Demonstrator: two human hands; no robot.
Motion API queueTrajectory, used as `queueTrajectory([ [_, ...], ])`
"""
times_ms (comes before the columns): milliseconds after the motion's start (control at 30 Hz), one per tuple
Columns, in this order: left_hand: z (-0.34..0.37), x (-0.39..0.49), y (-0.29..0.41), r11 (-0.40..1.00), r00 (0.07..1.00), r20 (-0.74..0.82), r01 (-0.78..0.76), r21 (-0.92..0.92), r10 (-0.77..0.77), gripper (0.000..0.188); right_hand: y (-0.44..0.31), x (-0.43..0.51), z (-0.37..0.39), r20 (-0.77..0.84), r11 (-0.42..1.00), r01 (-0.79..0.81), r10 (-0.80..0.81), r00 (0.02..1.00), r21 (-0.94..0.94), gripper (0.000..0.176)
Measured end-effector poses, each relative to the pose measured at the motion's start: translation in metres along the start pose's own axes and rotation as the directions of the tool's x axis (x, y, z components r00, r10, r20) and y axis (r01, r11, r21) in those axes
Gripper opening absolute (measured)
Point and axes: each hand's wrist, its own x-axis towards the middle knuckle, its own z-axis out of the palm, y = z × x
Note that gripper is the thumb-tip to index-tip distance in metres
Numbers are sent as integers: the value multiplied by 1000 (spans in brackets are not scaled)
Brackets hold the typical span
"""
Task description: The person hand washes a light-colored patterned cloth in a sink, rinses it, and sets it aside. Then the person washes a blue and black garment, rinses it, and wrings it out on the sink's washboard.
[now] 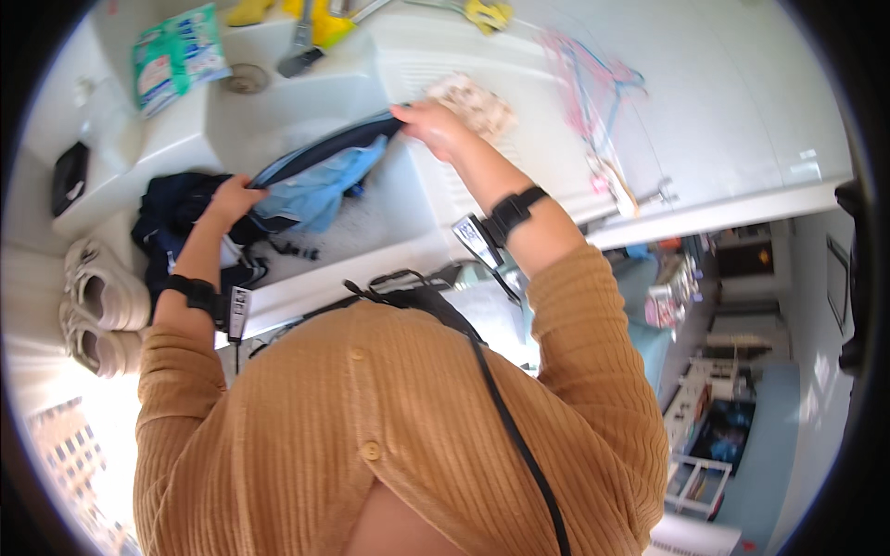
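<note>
A light blue and navy garment (313, 184) is stretched between my two hands above a white laundry sink (410, 187). My left hand (236, 201) grips its lower left end, beside a heap of dark navy clothing (174, 208) at the sink's left side. My right hand (432, 127) pinches the upper right end near the ribbed washboard part of the sink. Just beyond that hand lies a crumpled cream patterned cloth (473, 104). Suds and water show in the basin below the garment.
A green detergent packet (179, 59) lies on the back left ledge, near a drain (247, 78). White shoes (104, 299) stand at the left, below a black object (70, 178). Pink and blue hangers (591, 83) lie at the right. A brush-like tool (301, 61) and yellow items are at the back.
</note>
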Motion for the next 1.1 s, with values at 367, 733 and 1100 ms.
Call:
queueTrajectory([
  [367, -33, -28, 17, 954, 946, 313, -18, 299, -80, 58, 1, 13, 44, 113, 942, 225, -202, 973, -249, 38],
  [733, -11, -17, 43, -23, 962, 52, 60, -998, 267, 34, 12, 47, 40, 248, 963, 73, -6, 969, -260, 37],
  [1100, 45, 43, 87, -113, 960, -280, -277, -954, 13, 40, -13, 11, 163, 407, 343, 743, -668, 623, -575, 30],
])
